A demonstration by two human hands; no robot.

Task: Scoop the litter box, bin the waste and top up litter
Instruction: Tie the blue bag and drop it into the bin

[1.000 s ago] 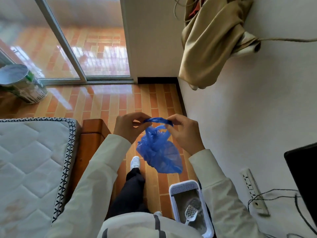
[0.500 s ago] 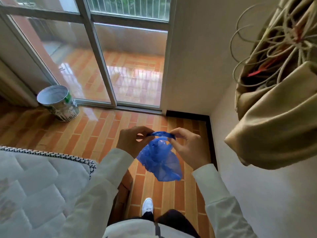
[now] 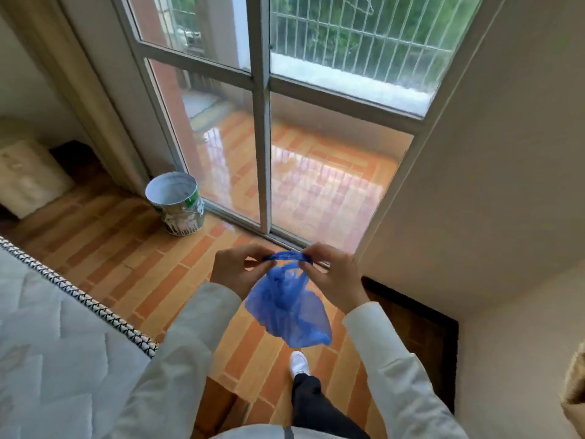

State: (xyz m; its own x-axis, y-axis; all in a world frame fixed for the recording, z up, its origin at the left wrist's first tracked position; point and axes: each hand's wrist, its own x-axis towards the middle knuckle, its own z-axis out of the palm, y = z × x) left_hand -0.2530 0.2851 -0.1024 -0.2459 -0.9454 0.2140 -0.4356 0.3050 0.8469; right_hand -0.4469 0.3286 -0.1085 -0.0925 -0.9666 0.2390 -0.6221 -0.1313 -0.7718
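Note:
A blue plastic bag (image 3: pixel 286 312) hangs in front of me at waist height, bulging at the bottom. My left hand (image 3: pixel 235 269) pinches one end of its twisted handle strip and my right hand (image 3: pixel 332 274) pinches the other end, so the strip is stretched level between them. The litter box and scoop are out of view.
A paint-stained metal bucket (image 3: pixel 177 204) stands on the tiled floor by the sliding glass door (image 3: pixel 262 147). A white mattress (image 3: pixel 57 337) fills the lower left. A wall (image 3: pixel 474 185) runs along the right with a dark skirting (image 3: pixel 421 324). My white shoe (image 3: pixel 299 362) is on the tiles below the bag.
The view has swung up and left, away from the litter box, toward the glass door and bucket. Both hands keep the same pinch on the bag's handles.

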